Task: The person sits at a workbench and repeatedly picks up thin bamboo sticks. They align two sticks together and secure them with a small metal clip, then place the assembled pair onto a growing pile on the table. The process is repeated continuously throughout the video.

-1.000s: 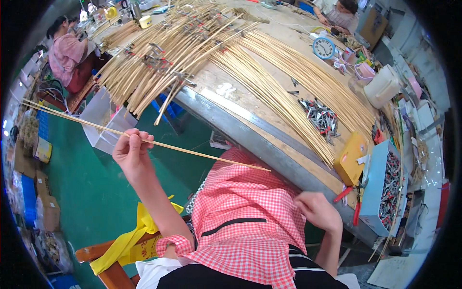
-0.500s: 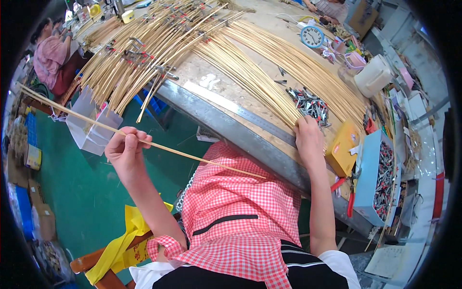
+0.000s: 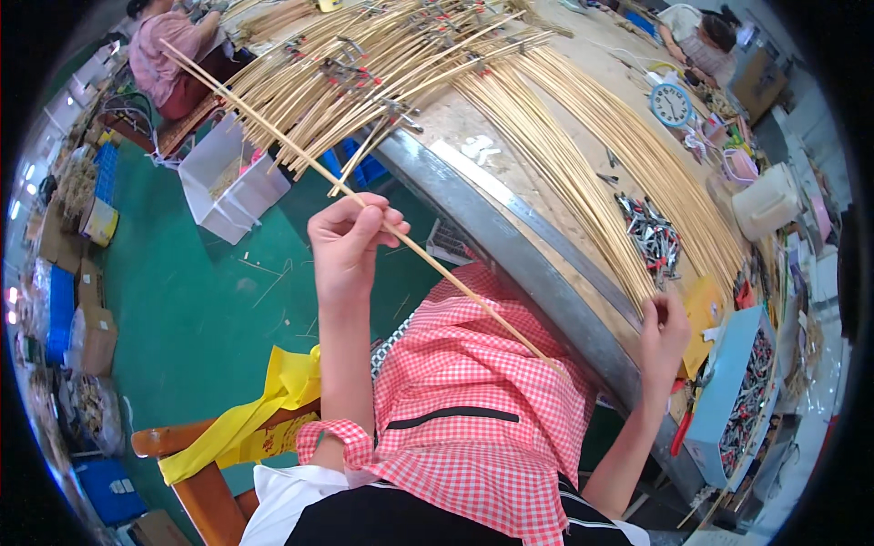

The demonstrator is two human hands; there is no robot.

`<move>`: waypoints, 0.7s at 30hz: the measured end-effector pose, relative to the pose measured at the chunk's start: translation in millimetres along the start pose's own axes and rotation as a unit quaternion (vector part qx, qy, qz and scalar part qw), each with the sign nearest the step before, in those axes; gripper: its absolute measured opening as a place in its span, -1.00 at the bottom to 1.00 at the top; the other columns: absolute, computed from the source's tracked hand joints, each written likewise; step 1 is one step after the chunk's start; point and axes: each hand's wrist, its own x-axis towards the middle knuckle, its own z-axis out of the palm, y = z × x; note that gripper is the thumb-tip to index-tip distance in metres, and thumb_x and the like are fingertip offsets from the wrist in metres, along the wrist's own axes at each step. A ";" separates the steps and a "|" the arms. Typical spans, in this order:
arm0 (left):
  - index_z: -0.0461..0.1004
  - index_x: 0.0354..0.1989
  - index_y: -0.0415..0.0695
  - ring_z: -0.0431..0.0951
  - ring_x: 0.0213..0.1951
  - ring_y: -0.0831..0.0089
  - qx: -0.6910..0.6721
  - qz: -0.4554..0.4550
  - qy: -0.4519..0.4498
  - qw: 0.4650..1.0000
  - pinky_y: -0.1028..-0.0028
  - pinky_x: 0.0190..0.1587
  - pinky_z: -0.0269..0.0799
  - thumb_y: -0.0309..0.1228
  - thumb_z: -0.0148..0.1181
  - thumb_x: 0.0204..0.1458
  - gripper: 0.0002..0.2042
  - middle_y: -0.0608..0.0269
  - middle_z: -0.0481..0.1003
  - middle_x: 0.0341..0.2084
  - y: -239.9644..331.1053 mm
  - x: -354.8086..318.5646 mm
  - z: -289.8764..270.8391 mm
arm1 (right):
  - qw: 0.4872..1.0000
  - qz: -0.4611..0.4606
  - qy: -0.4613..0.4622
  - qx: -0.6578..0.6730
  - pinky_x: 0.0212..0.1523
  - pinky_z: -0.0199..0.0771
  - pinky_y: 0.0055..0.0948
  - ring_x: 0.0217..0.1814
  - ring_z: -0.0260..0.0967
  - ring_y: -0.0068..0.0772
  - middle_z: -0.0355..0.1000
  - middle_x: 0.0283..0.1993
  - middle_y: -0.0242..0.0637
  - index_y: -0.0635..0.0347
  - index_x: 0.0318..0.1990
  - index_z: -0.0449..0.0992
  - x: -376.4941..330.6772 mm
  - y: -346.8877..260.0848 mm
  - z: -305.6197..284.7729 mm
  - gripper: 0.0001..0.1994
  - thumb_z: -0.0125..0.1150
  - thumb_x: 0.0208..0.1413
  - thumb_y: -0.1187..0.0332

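My left hand (image 3: pixel 350 238) is closed in a pinch around a long, thin bamboo stick (image 3: pixel 446 273). The stick slants from the upper left down across my red checked apron (image 3: pixel 473 364). On the table, my right hand (image 3: pixel 669 335) has its fingers curled at the near ends of a row of bamboo sticks (image 3: pixel 564 173). What its fingertips pinch, if anything, is too small to make out. Just beyond that hand lies a heap of small black-and-red clips (image 3: pixel 654 238). A metal ruler (image 3: pixel 537 223) runs along the table's edge beside the sticks.
Clamped bamboo bundles (image 3: pixel 364 86) overhang the table at the far left. At right are a yellow box (image 3: pixel 699 314), a blue box (image 3: pixel 724 409) of clips and a white jug (image 3: pixel 767 202). A wooden chair (image 3: pixel 196 482) stands behind my left arm. Other people sit farther off.
The view has turned, so the table appears farther right. The stick in my left hand now slants more steeply. My right hand stays by the stick ends, its fingers more curled.
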 end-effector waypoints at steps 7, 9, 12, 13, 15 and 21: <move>0.50 -0.31 -0.30 0.59 -0.46 0.34 -0.004 -0.014 -0.022 1.000 0.55 -0.49 0.53 -0.46 0.16 0.07 -0.87 0.11 0.54 -0.51 -9.8 -0.5 2.6 | 0.995 0.067 0.012 0.066 -0.46 0.18 -0.56 -0.51 0.16 -0.57 0.26 -0.54 -0.34 0.33 -0.44 0.37 -35.4 -3.9 -47.6 -0.92 0.13 0.03 0.53; 0.50 -0.30 -0.29 0.58 -0.48 0.34 0.007 -0.015 -0.031 0.999 0.53 -0.49 0.53 -0.45 0.16 0.08 -0.86 0.11 0.53 -0.51 -11.8 -2.3 4.9 | 0.997 0.060 0.019 0.050 -0.46 0.17 -0.55 -0.51 0.16 -0.55 0.25 -0.54 -0.34 0.33 -0.44 0.37 -41.5 -10.1 -48.4 -0.92 0.14 0.02 0.53; 0.49 -0.32 -0.30 0.58 -0.50 0.33 0.015 -0.021 -0.049 0.998 0.52 -0.50 0.53 -0.47 0.15 0.09 -0.87 0.10 0.53 -0.52 -14.8 -4.3 13.3 | 0.997 0.057 0.033 0.037 -0.47 0.16 -0.54 -0.51 0.15 -0.52 0.25 -0.52 -0.33 0.33 -0.46 0.35 -45.7 -19.7 -50.4 -0.91 0.14 0.01 0.55; 0.49 -0.32 -0.30 0.58 -0.51 0.33 0.017 -0.024 -0.058 0.998 0.51 -0.51 0.54 -0.47 0.14 0.09 -0.88 0.09 0.53 -0.52 -16.6 -4.9 15.9 | 0.997 0.059 0.037 0.041 -0.47 0.16 -0.54 -0.51 0.15 -0.52 0.24 -0.52 -0.33 0.33 -0.46 0.35 -45.8 -24.2 -51.9 -0.90 0.14 0.01 0.55; 0.49 -0.34 -0.32 0.58 -0.53 0.33 0.018 -0.030 -0.070 0.997 0.50 -0.51 0.53 -0.49 0.14 0.08 -0.88 0.08 0.52 -0.53 -19.8 -7.7 22.4 | 0.996 0.062 0.042 0.048 -0.47 0.16 -0.54 -0.51 0.15 -0.52 0.24 -0.52 -0.33 0.34 -0.47 0.34 -46.2 -29.5 -55.0 -0.90 0.14 0.01 0.55; 0.50 -0.38 -0.35 0.60 -0.49 0.30 -0.008 -0.082 -0.097 0.992 0.50 -0.50 0.54 -0.54 0.19 0.01 -0.90 0.06 0.53 -0.53 -24.3 -21.7 47.2 | 0.994 0.058 0.068 0.058 -0.45 0.14 -0.59 -0.47 0.14 -0.56 0.22 -0.49 -0.35 0.34 -0.45 0.34 -49.5 -30.2 -68.9 -0.92 0.10 0.03 0.57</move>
